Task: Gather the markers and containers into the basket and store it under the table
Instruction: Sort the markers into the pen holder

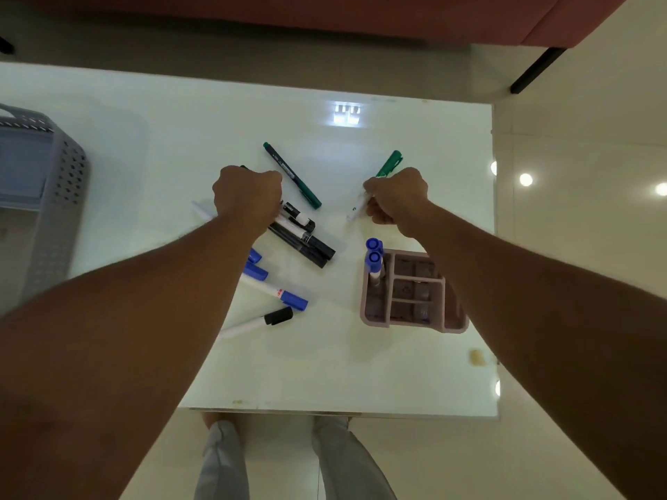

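**Both hands closed over markers on the white table**

The markers lie scattered across the middle of the white table (144, 138). The right hand (397, 196) is curled into a fist around a white marker with a green cap (389, 163); the cap sticks out beyond the knuckles and the white barrel shows below the fingers. The left hand (247, 194) is also closed, knuckles up, over the far end of a bundle of black markers (306, 243) that fans out toward the person (whether the fingers actually grip one of them cannot be told, since the fist hides that end). Just beyond the left hand, a slim dark pen with green ends (292, 175) lies alone at a slant.

Nearer the person, partly under the left forearm, are several white markers with blue caps (285, 294), and closest to the table's near edge a white marker with a black cap (263, 321).

Under the right forearm stands a pink organizer (375, 312) with several compartments; two blue-capped markers (374, 252) stand upright in its far left corner slot, while the other visible compartments hold no markers.

The grey perforated basket (54, 211) sits at the table's left edge, well apart from the markers and the organizer (it is cut off by the frame).

Beyond the far edge is a reddish seat (397, 16) with a black leg (537, 70). Below the near edge, the person's light trouser legs (346, 463) show against a pale floor.
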`<state>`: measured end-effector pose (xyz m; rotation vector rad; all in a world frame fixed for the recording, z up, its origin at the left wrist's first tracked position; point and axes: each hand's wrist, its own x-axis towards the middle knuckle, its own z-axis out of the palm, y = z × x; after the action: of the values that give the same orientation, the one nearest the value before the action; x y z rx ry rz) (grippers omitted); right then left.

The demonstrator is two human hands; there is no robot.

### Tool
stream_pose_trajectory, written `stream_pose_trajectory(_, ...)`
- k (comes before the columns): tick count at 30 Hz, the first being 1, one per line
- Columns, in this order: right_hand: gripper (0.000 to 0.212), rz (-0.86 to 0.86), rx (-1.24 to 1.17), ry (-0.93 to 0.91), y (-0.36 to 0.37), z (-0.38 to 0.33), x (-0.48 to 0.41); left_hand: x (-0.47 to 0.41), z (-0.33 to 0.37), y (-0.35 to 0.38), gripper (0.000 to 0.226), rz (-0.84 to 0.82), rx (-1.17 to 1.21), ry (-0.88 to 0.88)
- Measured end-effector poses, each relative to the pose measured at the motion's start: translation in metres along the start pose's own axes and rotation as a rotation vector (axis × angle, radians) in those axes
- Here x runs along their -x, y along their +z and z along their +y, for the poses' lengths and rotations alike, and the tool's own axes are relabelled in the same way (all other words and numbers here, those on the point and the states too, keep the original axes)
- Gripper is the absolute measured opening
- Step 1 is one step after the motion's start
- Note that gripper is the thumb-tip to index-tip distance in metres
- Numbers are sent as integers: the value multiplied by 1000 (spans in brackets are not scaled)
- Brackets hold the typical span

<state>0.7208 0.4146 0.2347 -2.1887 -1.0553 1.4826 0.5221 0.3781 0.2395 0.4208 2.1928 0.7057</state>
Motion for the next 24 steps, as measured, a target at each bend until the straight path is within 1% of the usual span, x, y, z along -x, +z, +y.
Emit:
stream_pose_trajectory(3,18,-2,-125,-40,-14,0,14,6,2,-4,16,-34,-63,30)
stream_pose_trajectory(5,16,14,-186,-104,-23,3,26,16,7,-7,19,-37,-46,33)
stream_pose_trajectory(7,18,78,-205,-167,-31,7,40,32,8,-9,26,-16,22,32)
stream_pose_trajectory(9,21,174,-217,-218,-39,13,56,53,2,-15,27,17,95,45)
stream_pose_trajectory(10,21,225,-231,-240,-44,17,65,68,-4,-19,27,39,111,73)
stream_pose_trajectory(12,18,313,-259,-287,-54,26,84,98,-22,-28,32,89,96,170)
stream_pose_trajectory(14,16,355,-254,-335,-61,39,106,130,-45,-33,33,90,108,275)
stream_pose_trajectory(17,12,349,-212,-377,-65,59,137,177,-70,-36,17,-8,193,397)
stream_pose_trajectory(19,6,296,-161,-406,-63,72,151,199,-75,-34,10,-70,190,500)
stream_pose_trajectory(21,4,243,-73,-448,-57,83,158,211,-76,-28,13,-95,167,598)
stream_pose_trajectory(24,10,196,21,-500,-48,91,161,215,-76,-18,19,-107,67,707)
